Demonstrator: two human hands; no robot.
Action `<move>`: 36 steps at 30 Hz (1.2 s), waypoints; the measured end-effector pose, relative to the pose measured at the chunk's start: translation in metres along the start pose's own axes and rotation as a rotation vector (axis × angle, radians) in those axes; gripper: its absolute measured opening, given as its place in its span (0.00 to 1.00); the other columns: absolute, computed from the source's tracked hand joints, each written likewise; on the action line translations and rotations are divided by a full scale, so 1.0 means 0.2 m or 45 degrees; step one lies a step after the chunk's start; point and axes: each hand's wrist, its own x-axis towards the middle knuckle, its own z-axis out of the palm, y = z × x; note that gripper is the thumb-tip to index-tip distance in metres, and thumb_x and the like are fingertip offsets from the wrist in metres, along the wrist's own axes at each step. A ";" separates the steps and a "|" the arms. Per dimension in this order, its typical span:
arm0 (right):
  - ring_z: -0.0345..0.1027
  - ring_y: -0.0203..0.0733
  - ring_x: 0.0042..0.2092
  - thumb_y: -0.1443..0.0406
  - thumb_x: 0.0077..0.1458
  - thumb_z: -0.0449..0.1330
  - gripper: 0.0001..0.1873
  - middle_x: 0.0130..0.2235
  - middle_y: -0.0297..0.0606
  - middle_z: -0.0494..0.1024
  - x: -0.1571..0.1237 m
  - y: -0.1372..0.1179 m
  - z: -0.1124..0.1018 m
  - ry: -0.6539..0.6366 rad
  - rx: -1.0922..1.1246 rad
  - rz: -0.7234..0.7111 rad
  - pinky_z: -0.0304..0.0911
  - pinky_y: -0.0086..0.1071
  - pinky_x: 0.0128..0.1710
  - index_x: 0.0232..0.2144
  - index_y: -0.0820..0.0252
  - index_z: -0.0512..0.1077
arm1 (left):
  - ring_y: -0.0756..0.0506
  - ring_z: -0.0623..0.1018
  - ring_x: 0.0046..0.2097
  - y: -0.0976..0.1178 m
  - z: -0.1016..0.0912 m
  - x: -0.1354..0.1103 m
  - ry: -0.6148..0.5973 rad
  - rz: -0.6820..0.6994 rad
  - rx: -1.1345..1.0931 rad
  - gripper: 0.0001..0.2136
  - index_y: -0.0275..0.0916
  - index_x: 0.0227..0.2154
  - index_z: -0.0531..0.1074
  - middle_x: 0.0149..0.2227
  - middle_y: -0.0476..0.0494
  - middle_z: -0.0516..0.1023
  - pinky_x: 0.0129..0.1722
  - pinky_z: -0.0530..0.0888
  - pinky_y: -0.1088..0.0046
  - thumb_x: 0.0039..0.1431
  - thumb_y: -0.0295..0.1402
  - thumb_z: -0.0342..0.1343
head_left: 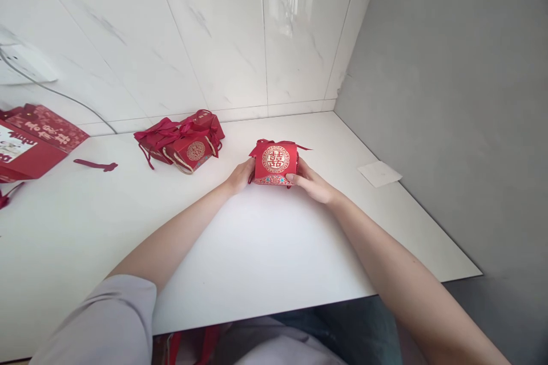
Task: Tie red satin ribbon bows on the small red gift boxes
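Between my two hands is a small red gift box [265, 166] with a round gold emblem on the side facing me and a dark red ribbon along its top. My left hand [242, 175] grips its left end, the fingertips partly hidden behind the box. At the right end, my right hand [314, 182] is closed on it, thumb on the front face and the other fingers behind. Left of my hands, a group of similar red gift boxes [201, 162] with ribbons and gold cord handles rests on the white table [257, 245].
A larger red box [47, 140] with gold lettering sits at the far left, near a flat red strip [95, 165]. A white card [379, 173] lies by the grey panel [454, 97] on the right. A cable [64, 95] hangs along the tiled wall [226, 28].
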 end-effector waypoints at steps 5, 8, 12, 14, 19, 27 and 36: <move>0.69 0.50 0.53 0.52 0.53 0.63 0.40 0.57 0.46 0.70 0.02 0.01 0.03 0.278 0.131 0.088 0.71 0.42 0.46 0.64 0.53 0.53 | 0.39 0.78 0.49 0.05 0.01 -0.03 0.251 0.084 0.086 0.30 0.36 0.59 0.64 0.49 0.36 0.78 0.49 0.73 0.61 0.63 0.53 0.46; 0.71 0.48 0.49 0.50 0.53 0.62 0.33 0.55 0.43 0.73 0.02 0.00 0.03 0.377 0.156 0.124 0.72 0.39 0.44 0.58 0.53 0.62 | 0.38 0.76 0.53 0.07 0.02 -0.04 0.194 0.248 0.133 0.28 0.35 0.57 0.67 0.53 0.34 0.76 0.51 0.72 0.61 0.64 0.51 0.46; 0.72 0.46 0.46 0.47 0.55 0.58 0.26 0.49 0.42 0.77 0.01 -0.03 0.02 0.378 0.275 0.211 0.73 0.35 0.38 0.49 0.55 0.70 | 0.35 0.64 0.65 0.06 0.02 -0.03 0.007 0.503 0.185 0.31 0.37 0.64 0.59 0.65 0.34 0.63 0.62 0.64 0.56 0.64 0.51 0.46; 0.72 0.46 0.41 0.43 0.56 0.55 0.27 0.46 0.43 0.78 0.01 -0.05 0.03 0.354 0.374 0.308 0.73 0.35 0.33 0.48 0.54 0.70 | 0.35 0.63 0.66 0.05 0.01 -0.03 -0.007 0.554 0.221 0.34 0.39 0.67 0.53 0.67 0.34 0.58 0.62 0.65 0.56 0.62 0.51 0.49; 0.74 0.43 0.35 0.41 0.57 0.51 0.29 0.42 0.43 0.77 0.00 -0.10 0.05 0.260 0.491 0.379 0.73 0.34 0.30 0.48 0.53 0.69 | 0.37 0.66 0.64 0.05 0.01 -0.03 0.133 0.538 0.353 0.30 0.40 0.65 0.58 0.66 0.36 0.62 0.60 0.69 0.57 0.62 0.46 0.53; 0.74 0.42 0.35 0.42 0.57 0.53 0.27 0.39 0.40 0.77 0.00 -0.08 0.05 0.223 0.505 0.362 0.74 0.32 0.31 0.46 0.52 0.70 | 0.39 0.69 0.61 0.09 0.01 -0.05 0.274 0.562 0.452 0.23 0.40 0.58 0.66 0.60 0.36 0.69 0.60 0.68 0.57 0.62 0.43 0.54; 0.66 0.55 0.57 0.47 0.46 0.67 0.53 0.63 0.50 0.62 0.00 -0.02 0.08 0.621 -0.088 0.046 0.70 0.47 0.52 0.66 0.52 0.47 | 0.35 0.69 0.60 0.12 0.03 -0.08 0.171 0.613 0.670 0.33 0.39 0.66 0.52 0.62 0.32 0.64 0.59 0.64 0.54 0.58 0.36 0.55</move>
